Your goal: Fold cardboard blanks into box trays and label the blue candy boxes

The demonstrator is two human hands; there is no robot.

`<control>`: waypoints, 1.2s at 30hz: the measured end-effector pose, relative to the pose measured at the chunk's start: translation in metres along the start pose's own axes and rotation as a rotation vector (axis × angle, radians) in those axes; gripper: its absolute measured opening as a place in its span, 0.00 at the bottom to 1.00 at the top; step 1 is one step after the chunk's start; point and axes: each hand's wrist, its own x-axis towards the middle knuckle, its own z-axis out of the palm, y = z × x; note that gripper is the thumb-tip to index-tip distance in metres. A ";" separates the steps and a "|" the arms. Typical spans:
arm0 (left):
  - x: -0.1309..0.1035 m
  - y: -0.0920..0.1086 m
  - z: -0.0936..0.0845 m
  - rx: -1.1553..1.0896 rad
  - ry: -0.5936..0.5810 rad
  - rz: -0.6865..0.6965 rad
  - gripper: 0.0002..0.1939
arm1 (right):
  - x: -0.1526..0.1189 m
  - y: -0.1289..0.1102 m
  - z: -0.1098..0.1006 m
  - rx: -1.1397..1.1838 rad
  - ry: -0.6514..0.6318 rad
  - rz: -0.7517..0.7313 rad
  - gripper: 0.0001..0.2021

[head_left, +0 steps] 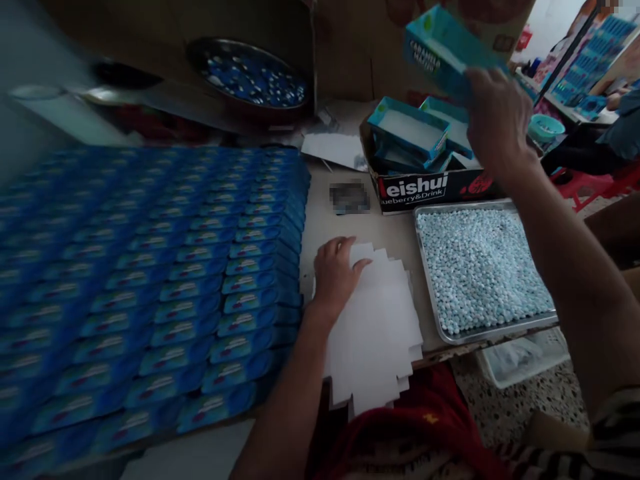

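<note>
Your right hand (500, 113) is clamped on one end of a teal box (425, 57), holding it up in the air, the printed side showing. Blur hides just how your fingers sit on it. The box points away from your knuckles toward the upper left of the view, its long axis slanting down from there into your grip.

The relation that seems to count most is height: the box hangs above and behind the printed carton (425, 192), clear of the open box (410, 130) lying on the pile inside. That one's long axis slants much the same way as yours. Your right hand is clearly the nearer one to the carton.

Your left hand (336, 270) lies on the upper left corner of the flat white card blanks (375, 327), thumb apart from the fingers, gripping nothing that shows. The blanks stretch from it toward your body, their long axis running roughly front to back.

Farther out, the metal tray (500, 328) of pale blue pieces (485, 267) sits beneath your right forearm, and the rows of blue packs (250, 283) spread to the left of your left hand.
</note>
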 end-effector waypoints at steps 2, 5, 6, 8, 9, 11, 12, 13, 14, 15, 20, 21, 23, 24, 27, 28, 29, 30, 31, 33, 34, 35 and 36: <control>0.021 -0.012 0.008 0.049 -0.157 -0.039 0.34 | 0.056 0.010 0.034 0.081 0.015 -0.026 0.14; 0.037 -0.024 0.011 0.095 -0.303 -0.044 0.44 | 0.080 0.007 0.070 0.256 0.063 -0.110 0.19; 0.041 -0.026 0.010 0.112 -0.356 -0.050 0.45 | 0.070 0.001 0.073 0.242 0.067 -0.140 0.16; 0.047 -0.024 0.009 0.148 -0.461 -0.069 0.45 | 0.030 -0.017 0.070 0.128 0.034 -0.226 0.15; 0.049 -0.022 0.008 0.159 -0.504 -0.077 0.44 | 0.003 -0.026 0.067 0.074 -0.006 -0.274 0.17; 0.049 -0.018 0.008 0.157 -0.519 -0.077 0.41 | -0.056 -0.040 0.066 0.031 -0.147 -0.371 0.15; 0.047 -0.016 0.008 0.145 -0.495 -0.070 0.40 | -0.085 -0.044 0.069 0.044 -0.215 -0.403 0.12; 0.044 -0.015 0.008 0.128 -0.461 -0.064 0.39 | -0.111 -0.046 0.074 0.070 -0.261 -0.432 0.10; 0.041 -0.013 0.008 0.112 -0.424 -0.061 0.39 | -0.134 -0.046 0.081 0.096 -0.296 -0.451 0.10; 0.037 -0.012 0.008 0.103 -0.386 -0.060 0.38 | -0.153 -0.044 0.089 0.116 -0.327 -0.458 0.10; 0.029 -0.002 0.001 0.092 -0.185 -0.067 0.17 | -0.205 -0.035 0.115 0.246 -0.353 -0.364 0.19; 0.030 0.002 -0.007 0.052 -0.129 -0.076 0.10 | -0.210 -0.036 0.115 0.311 -0.335 -0.310 0.21; 0.032 0.013 -0.031 -0.087 -0.039 -0.084 0.03 | -0.216 -0.041 0.112 0.497 -0.305 -0.132 0.28; 0.032 0.021 -0.047 -0.172 -0.025 -0.071 0.02 | -0.218 -0.044 0.109 0.632 -0.322 -0.027 0.32; 0.030 0.046 -0.100 -0.417 -0.043 0.020 0.06 | -0.223 -0.053 0.093 1.211 -0.554 0.287 0.35; 0.027 0.051 -0.114 -0.501 -0.046 0.041 0.11 | -0.225 -0.056 0.087 1.404 -0.642 0.389 0.33; 0.024 0.054 -0.124 -0.588 -0.028 0.045 0.17 | -0.228 -0.057 0.080 1.561 -0.695 0.499 0.30; 0.018 0.055 -0.129 -0.673 0.021 0.027 0.25 | -0.231 -0.057 0.074 1.668 -0.698 0.618 0.29; 0.011 0.052 -0.130 -0.753 0.090 -0.025 0.33 | -0.235 -0.057 0.068 1.726 -0.666 0.736 0.28; -0.008 0.043 -0.117 -0.915 0.161 -0.204 0.38 | -0.244 -0.054 0.060 1.759 -0.589 0.919 0.30; -0.020 0.038 -0.105 -1.012 0.135 -0.306 0.37 | -0.248 -0.052 0.057 1.766 -0.574 0.981 0.31; -0.033 0.034 -0.092 -1.120 0.063 -0.407 0.37 | -0.253 -0.051 0.056 1.770 -0.573 1.030 0.31; -0.046 0.032 -0.079 -1.232 -0.043 -0.486 0.37 | -0.257 -0.050 0.055 1.771 -0.572 1.069 0.32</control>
